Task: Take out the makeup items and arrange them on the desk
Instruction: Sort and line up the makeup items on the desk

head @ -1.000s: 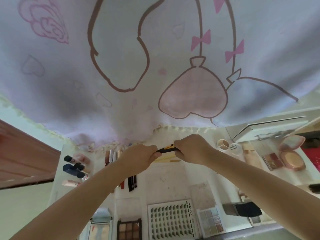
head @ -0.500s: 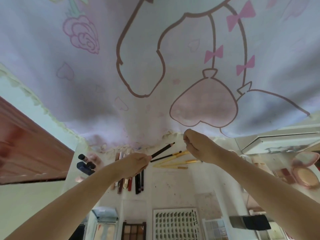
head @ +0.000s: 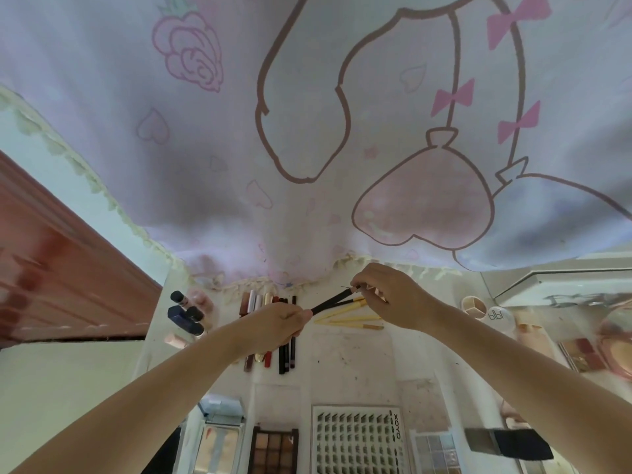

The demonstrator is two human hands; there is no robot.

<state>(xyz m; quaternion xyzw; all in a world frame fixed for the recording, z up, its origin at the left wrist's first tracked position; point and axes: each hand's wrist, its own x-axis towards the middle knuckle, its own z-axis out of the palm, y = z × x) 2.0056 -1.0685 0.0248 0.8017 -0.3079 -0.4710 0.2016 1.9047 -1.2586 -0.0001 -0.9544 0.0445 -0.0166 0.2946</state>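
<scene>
- Desk (head: 359, 371): landmark; makeup laid out across it.
- Left hand (head: 280, 319): pinches the black pencil's (head: 330, 300) lower end, above the desk.
- Right hand (head: 386, 295): pinches its tip.
- Pencil: likely light, stiff, thin; best held mid-barrel.

"XOYO" runs down the right edge of the lash tray (head: 355, 439), near the viewer, below the pencil grip. Right of the grip, a round white jar lid (head: 500, 316) bears mirrored letters, perhaps "blbl"; blur leaves them unsure.
</scene>
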